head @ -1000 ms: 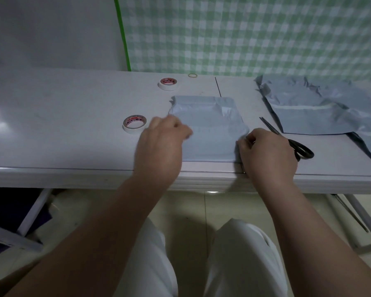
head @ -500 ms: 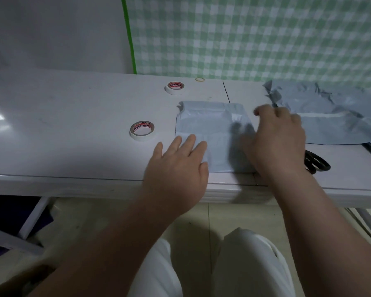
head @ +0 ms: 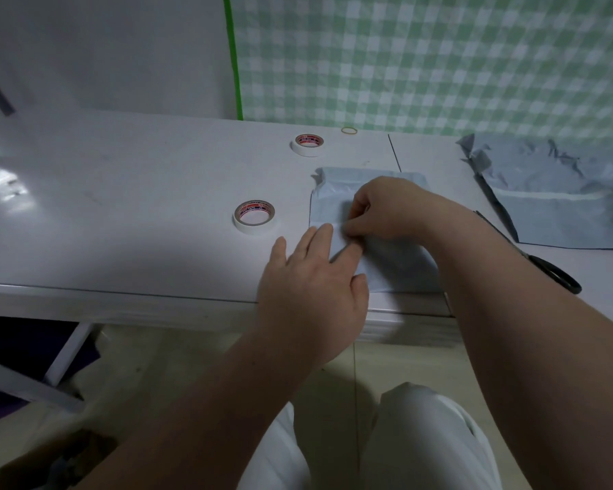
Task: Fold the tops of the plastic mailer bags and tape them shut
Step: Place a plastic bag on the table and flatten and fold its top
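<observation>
A grey plastic mailer bag (head: 337, 192) lies flat near the front edge of the white table (head: 138, 213). My left hand (head: 312, 284) lies flat with straight fingers pressing on the bag's near left part. My right hand (head: 386, 210) reaches across the bag from the right, its fingers curled and pinching a fold of the bag at the middle. A roll of white tape (head: 255, 217) sits just left of the bag, and a second roll (head: 308, 145) stands further back.
A pile of crumpled grey mailer bags (head: 563, 196) covers the right end of the table. Black scissors (head: 552, 274) lie between that pile and my right forearm. A rubber band (head: 349, 130) rests at the back edge by the green checked cloth.
My right hand has moved left from the bag's right side to its middle and now pinches the plastic. My left hand has slid a little further onto the bag.
</observation>
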`<action>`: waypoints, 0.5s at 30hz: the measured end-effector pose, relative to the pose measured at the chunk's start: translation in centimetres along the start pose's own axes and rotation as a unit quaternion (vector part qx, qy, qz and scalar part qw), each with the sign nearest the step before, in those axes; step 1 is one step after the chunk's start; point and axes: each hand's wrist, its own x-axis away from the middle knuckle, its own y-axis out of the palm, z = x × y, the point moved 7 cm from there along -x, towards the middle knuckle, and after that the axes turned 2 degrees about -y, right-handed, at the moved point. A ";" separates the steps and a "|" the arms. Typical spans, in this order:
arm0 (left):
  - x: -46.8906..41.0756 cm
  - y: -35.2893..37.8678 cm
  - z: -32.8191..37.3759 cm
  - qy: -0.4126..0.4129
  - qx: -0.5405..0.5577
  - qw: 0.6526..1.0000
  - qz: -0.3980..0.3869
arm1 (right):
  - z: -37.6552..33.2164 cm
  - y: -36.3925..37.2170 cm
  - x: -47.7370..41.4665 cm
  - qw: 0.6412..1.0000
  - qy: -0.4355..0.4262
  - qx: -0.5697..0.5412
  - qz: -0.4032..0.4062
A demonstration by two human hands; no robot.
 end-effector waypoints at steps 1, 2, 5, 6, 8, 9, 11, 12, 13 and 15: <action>0.0 0.0 0.0 -0.001 -0.001 1.000 0.000 | 0.0 0.0 0.0 1.000 -0.002 -0.009 -0.003; 0.0 0.0 0.0 -0.001 -0.001 1.000 0.000 | 0.0 0.0 0.0 1.000 -0.004 -0.017 -0.003; 0.0 0.1 0.0 -0.002 -0.004 1.000 -0.010 | 0.1 0.0 0.2 0.999 -0.012 -0.041 0.009; 0.0 0.1 0.0 -0.002 -0.006 1.000 -0.014 | 0.2 0.1 0.2 0.999 -0.013 -0.047 0.014; 0.1 0.2 0.0 -0.003 -0.008 1.000 -0.019 | 0.3 0.2 0.2 0.998 -0.014 -0.056 0.023; 0.1 0.1 0.0 -0.003 -0.009 1.000 -0.020 | 0.4 0.3 0.2 0.998 -0.014 -0.057 0.026; 0.0 0.1 0.0 -0.006 -0.006 1.000 -0.017 | 0.6 0.5 0.1 0.998 -0.014 -0.056 0.032; 0.1 0.1 0.0 -0.007 -0.004 1.000 -0.015 | 0.7 0.5 0.0 0.998 -0.014 -0.057 0.035; 0.1 0.1 0.0 -0.008 -0.003 1.000 -0.014 | 0.8 0.6 0.0 0.997 -0.014 -0.059 0.038; 0.1 0.1 0.0 -0.009 -0.003 1.000 -0.017 | 0.9 0.6 -0.1 0.997 -0.014 -0.063 0.041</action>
